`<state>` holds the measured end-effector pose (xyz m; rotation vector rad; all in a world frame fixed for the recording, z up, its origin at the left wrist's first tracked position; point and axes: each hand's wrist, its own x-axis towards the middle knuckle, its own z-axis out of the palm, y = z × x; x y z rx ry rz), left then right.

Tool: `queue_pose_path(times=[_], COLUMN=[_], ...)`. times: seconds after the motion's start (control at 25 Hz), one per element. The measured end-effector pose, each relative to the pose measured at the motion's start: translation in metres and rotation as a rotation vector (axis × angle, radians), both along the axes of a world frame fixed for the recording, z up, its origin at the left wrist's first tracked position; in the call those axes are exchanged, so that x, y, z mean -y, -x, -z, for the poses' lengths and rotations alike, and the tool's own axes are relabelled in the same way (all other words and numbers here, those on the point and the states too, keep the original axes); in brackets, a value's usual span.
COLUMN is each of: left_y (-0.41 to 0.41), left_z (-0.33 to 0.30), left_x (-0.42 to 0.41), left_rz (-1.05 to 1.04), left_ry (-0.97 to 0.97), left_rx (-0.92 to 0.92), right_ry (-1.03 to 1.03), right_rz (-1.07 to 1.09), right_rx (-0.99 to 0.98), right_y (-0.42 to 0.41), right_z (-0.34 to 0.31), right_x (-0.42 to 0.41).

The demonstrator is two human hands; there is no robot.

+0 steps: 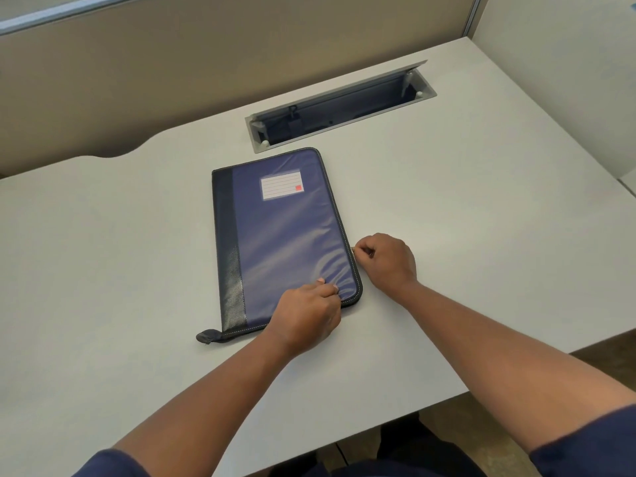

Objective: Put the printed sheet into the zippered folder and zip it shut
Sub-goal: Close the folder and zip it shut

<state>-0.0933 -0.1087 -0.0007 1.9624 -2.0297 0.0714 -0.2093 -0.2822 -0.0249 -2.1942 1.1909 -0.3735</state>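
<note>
A blue zippered folder (282, 235) with a black spine strip and a white label lies closed and flat on the white desk (103, 270). My left hand (306, 318) presses down on its near right corner, fingers curled on the cover. Beside the folder's right edge, my right hand (385, 259) pinches the small metal zipper pull (353, 251), about two thirds of the way down that side. A black zipper tail (208, 336) sticks out at the near left corner. No printed sheet is visible.
An open cable tray (340, 108) with a raised lid is sunk into the desk just behind the folder. Beige partition walls stand at the back and right. The desk's near edge runs diagonally at the lower right.
</note>
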Motion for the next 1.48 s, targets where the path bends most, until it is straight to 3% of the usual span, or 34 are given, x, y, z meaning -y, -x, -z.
queue_pose_path(times=[0.16,0.36,0.72,1.12,1.48], left_y=[0.003,-0.015,-0.12,-0.181,-0.21], left_z=[0.001,-0.009,-0.007,0.015,0.032], left_x=[-0.003,0.004,0.105,0.18,0.204], left_rz=[0.048,0.093,-0.245,-0.5,-0.493], left_ry=[0.012,-0.192,-0.439,-0.43,-0.231], left_rx=[0.028,-0.039,-0.111,-0.143,-0.135], right_ry=[-0.006,-0.062,-0.049,0.056,0.105], right_rz=[-0.021,-0.115,-0.157,-0.206,-0.161], right_rx=[-0.016,-0.038,-0.042,0.003,0.069], right_y=[-0.007,-0.002,-0.003,-0.001,0.002], right_z=[0.001,0.004,0.008,0.015,0.016], right_x=[0.008,0.012,0.02,0.021,0.017])
